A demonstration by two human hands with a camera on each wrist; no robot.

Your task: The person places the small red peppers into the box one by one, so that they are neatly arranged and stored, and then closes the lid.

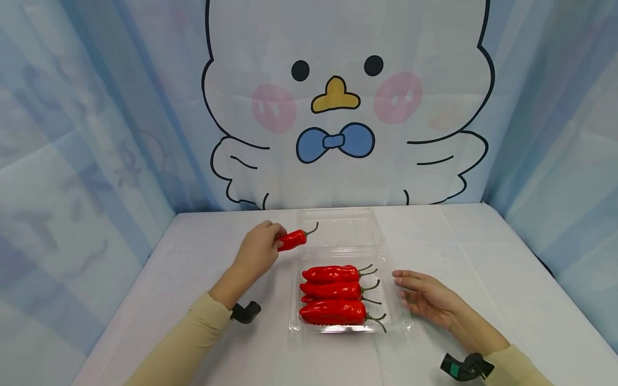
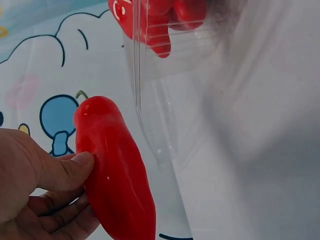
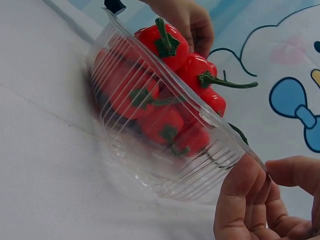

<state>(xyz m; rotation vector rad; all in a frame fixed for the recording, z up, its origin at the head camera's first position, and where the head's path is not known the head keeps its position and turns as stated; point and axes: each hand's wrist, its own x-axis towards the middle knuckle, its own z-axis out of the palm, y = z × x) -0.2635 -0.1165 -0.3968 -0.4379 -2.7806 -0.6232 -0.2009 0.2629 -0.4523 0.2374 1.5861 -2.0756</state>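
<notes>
My left hand (image 1: 259, 247) holds a red chili pepper (image 1: 293, 240) above the table, left of the open lid (image 1: 340, 228). In the left wrist view, the thumb presses the side of this pepper (image 2: 117, 170), and the other fingers are partly behind it. A clear plastic clamshell box (image 1: 295, 316) lies with its lid folded back. Several red peppers (image 1: 333, 312) are stacked inside, green stems toward the right. At the box's right side, my right hand (image 1: 429, 300) pinches the rim between thumb and fingers, seen in the right wrist view.
A white cloth covers the table (image 1: 463, 246). Blue curtains (image 1: 96, 161) stand at both sides, and a backdrop with a cartoon bird (image 1: 338, 177) hangs behind. Each wrist wears a dark camera mount (image 1: 246, 312).
</notes>
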